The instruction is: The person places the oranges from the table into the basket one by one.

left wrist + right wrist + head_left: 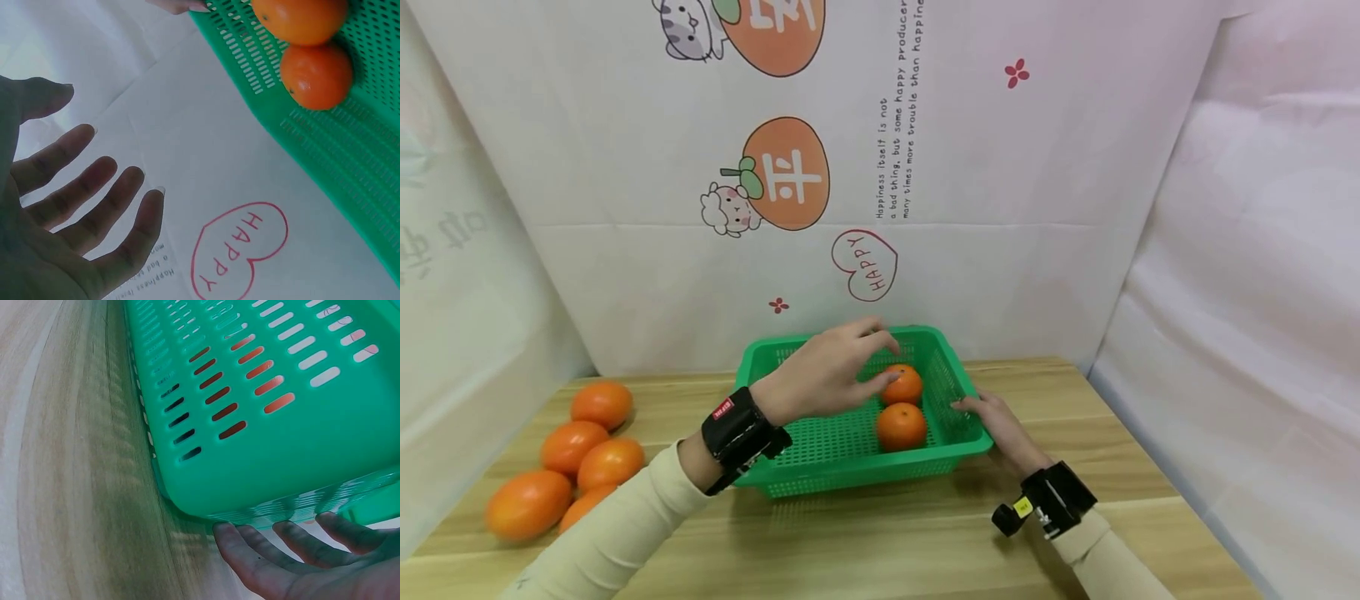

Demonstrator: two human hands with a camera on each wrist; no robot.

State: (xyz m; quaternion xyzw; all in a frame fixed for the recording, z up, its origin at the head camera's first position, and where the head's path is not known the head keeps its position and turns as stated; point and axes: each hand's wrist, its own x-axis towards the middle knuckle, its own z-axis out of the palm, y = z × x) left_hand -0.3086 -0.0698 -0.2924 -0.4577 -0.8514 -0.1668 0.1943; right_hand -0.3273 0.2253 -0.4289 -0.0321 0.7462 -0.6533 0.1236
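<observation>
A green plastic basket (842, 475) with slotted walls stands tilted slightly askew on the table. Two oranges (901, 427) sit against each other at its right side, and both also appear in the left wrist view (317, 76). My left hand (831, 371) hovers over the basket, fingers spread and loosely bent, holding nothing; its thumb tip overlaps the farther orange in the head view. At the basket's right end, my right hand (1003, 429) grips the rim, thumb over the inside edge. In the right wrist view its fingers (250, 553) lie along the outer wall.
Several more oranges (602, 405) lie in a group on the wooden table (850, 550), left of the basket and beside the left forearm. A white printed cloth (1000, 208) rises behind the basket, with further white cloth along both sides.
</observation>
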